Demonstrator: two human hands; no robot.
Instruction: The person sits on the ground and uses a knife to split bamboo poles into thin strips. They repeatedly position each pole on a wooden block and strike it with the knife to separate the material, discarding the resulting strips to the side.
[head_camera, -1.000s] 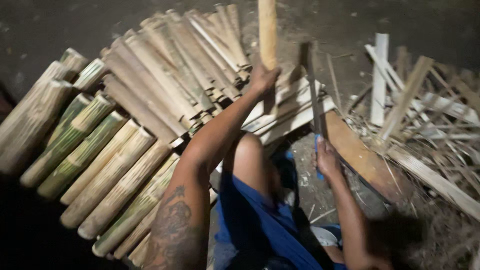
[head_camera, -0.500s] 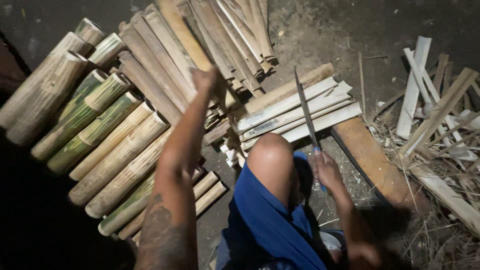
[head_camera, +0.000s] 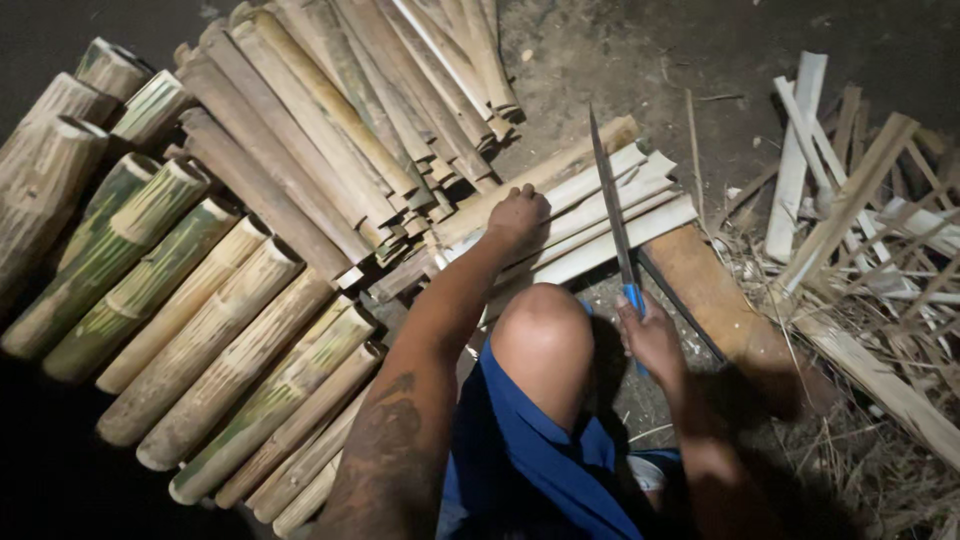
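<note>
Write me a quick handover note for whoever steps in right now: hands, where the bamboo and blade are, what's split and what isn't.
Left hand: resting on the split bamboo slats stacked ahead of the knee.
Right hand: gripping the blue handle of a long blade, tip pointing away over the slats.
Done: a small stack of slats; offcuts and strips piled to the right.
Left: whole bamboo tubes in a row on the left, and a pile of halved pieces above them.
</note>
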